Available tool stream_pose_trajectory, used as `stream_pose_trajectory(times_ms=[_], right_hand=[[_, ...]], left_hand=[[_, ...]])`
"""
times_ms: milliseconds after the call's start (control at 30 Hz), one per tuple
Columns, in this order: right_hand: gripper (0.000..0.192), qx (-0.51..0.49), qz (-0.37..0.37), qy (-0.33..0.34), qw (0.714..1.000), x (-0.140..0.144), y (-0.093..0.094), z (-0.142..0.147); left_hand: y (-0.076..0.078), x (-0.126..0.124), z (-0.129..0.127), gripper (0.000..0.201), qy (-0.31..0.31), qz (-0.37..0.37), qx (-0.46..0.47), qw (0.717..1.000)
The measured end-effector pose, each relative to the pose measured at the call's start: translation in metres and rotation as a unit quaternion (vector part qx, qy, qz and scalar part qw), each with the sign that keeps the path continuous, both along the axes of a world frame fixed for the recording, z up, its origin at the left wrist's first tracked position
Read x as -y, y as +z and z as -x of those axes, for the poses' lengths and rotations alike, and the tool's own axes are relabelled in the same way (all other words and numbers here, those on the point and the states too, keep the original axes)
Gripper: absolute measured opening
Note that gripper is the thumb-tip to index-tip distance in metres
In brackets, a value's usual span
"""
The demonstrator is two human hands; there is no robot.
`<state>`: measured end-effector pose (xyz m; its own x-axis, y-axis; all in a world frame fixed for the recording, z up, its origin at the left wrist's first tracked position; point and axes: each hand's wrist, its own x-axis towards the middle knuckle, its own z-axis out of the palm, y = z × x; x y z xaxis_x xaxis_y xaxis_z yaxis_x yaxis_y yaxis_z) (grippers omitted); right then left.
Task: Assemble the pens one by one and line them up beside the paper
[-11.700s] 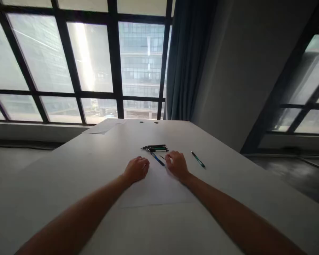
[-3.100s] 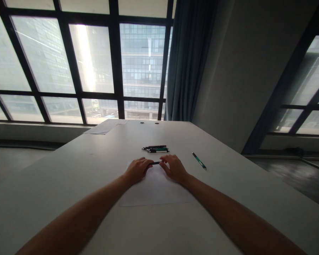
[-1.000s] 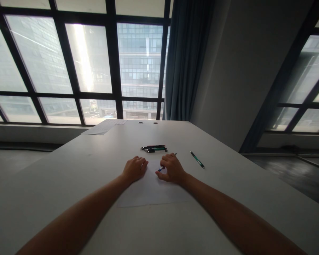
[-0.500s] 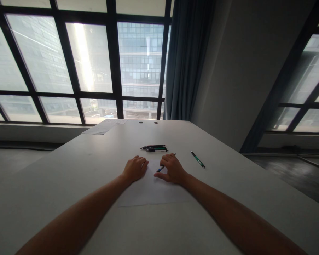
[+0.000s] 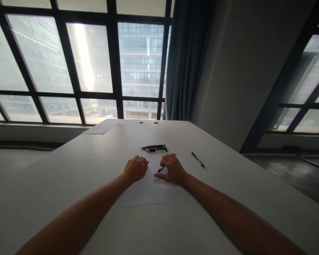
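Note:
A sheet of white paper lies on the white table in front of me. Resting on the paper's left part is my left hand, its fingers loosely laid down with no object seen in them. My right hand is closed round a pen with a blue part, over the right side of the sheet. The pen slants, and its middle is hidden behind my fingers; its far end shows just past them. Right of that hand lies a green pen, apart from it.
Beyond my hands a small heap of several pens lies on the table. More paper sheets lie at the far left edge. Two dark round discs sit at the far end, before the windows and a blue curtain.

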<state>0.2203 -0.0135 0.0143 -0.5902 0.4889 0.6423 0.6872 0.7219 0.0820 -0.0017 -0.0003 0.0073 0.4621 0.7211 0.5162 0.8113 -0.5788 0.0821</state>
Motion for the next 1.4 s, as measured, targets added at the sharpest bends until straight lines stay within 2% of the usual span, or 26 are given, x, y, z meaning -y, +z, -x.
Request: stream_pose_trajectory(times_ms=[300,400,500,567,633,700,833,933,1000,1133,1233,1333,1400], right_hand=[[0.048,-0.021,0.005,-0.004,1.0,-0.005,-0.004,-0.001],[0.044,-0.041,-0.014,-0.007,0.999,-0.006,0.001,-0.004],[0.044,-0.112,-0.02,-0.022,0.993,-0.005,0.01,-0.008],[0.049,-0.184,0.031,-0.042,0.981,-0.005,0.015,-0.01],[0.053,-0.261,0.127,-0.036,0.956,-0.006,0.017,-0.008],[0.046,-0.312,0.211,-0.015,0.926,-0.008,0.016,-0.005],[0.028,-0.336,0.316,-0.022,0.887,-0.011,0.009,0.002],[0.021,-0.32,0.445,-0.003,0.836,-0.013,0.003,0.001],[0.015,-0.307,0.482,-0.009,0.821,-0.013,0.001,0.0],[0.009,-0.295,0.465,-0.07,0.831,-0.014,0.0,0.0],[0.013,-0.267,0.433,-0.104,0.855,-0.014,0.0,0.003],[0.015,-0.242,0.403,-0.099,0.877,-0.014,0.0,0.004],[0.016,-0.229,0.404,-0.088,0.881,-0.014,-0.001,0.003]], left_hand=[[0.001,0.002,0.0,0.031,0.012,0.008,-0.014,1.0],[0.002,0.002,-0.001,0.032,0.014,0.01,-0.016,1.0],[0.002,0.002,-0.001,0.032,0.015,0.015,-0.016,1.0],[0.002,0.002,-0.001,0.031,0.015,0.017,-0.016,1.0],[0.002,0.002,-0.001,0.031,0.014,0.017,-0.017,1.0],[0.001,0.003,-0.001,0.031,0.014,0.015,-0.018,1.0],[0.001,0.002,-0.001,0.031,0.01,0.008,-0.019,1.0],[0.0,0.001,-0.001,0.031,0.009,0.005,-0.02,1.0],[0.0,0.001,-0.001,0.031,0.012,0.006,-0.022,1.0],[0.0,0.002,-0.001,0.03,0.016,0.008,-0.026,0.999],[0.001,0.003,-0.001,0.031,0.017,0.009,-0.028,0.999],[0.002,0.004,-0.001,0.031,0.022,0.012,-0.028,0.999],[0.003,0.004,-0.001,0.03,0.027,0.014,-0.027,0.999]])
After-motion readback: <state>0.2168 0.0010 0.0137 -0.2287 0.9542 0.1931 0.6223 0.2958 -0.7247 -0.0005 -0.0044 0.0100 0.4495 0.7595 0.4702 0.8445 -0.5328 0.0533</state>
